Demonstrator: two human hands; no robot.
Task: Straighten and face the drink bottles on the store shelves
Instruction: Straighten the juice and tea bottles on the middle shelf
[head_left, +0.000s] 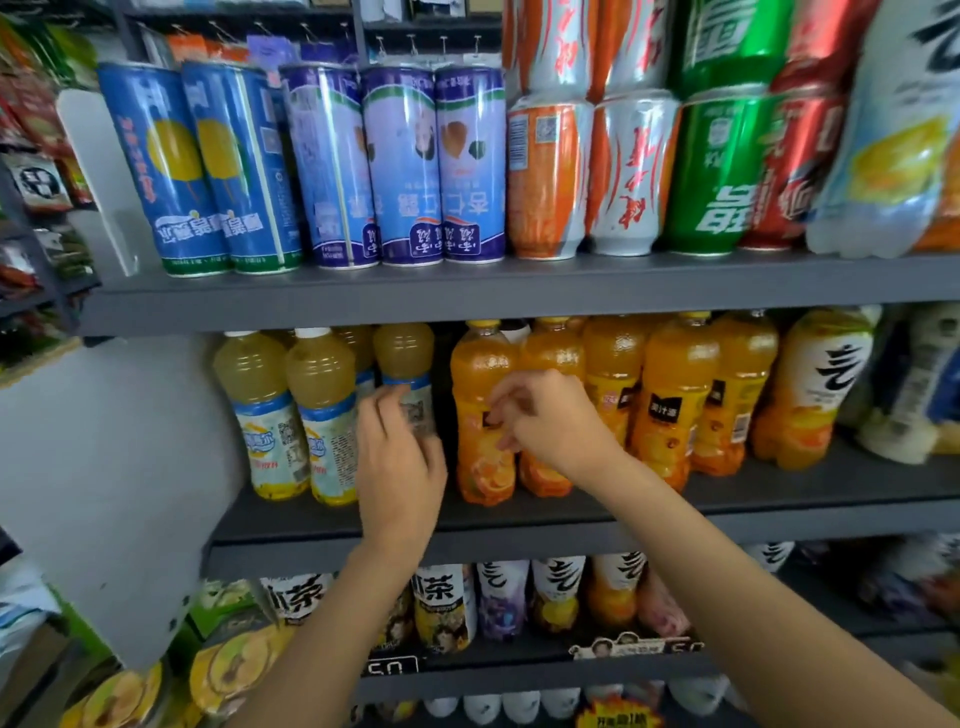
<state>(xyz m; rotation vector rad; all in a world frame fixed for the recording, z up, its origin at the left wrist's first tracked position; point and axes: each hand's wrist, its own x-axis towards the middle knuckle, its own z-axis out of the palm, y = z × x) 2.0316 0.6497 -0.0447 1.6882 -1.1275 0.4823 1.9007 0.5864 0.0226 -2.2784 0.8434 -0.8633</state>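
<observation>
On the middle shelf (779, 514) stand pale yellow juice bottles at the left and orange juice bottles to their right. My left hand (397, 462) grips the third pale yellow bottle (405, 364) around its blue-and-white label, whose barcode side faces out. My right hand (540, 415) has its fingers curled on the label of the leftmost orange juice bottle (480, 374). Two more pale yellow bottles (291, 410) stand upright left of my left hand. Several orange bottles (675, 395) line up to the right.
The top shelf (467, 296) carries tall blue cans (208, 171), purple cans, orange, silver, green and red cans. The lower shelf holds tea and juice bottles (447, 608). A white side panel (104, 467) closes the shelf's left end. Snack bags hang at the far left.
</observation>
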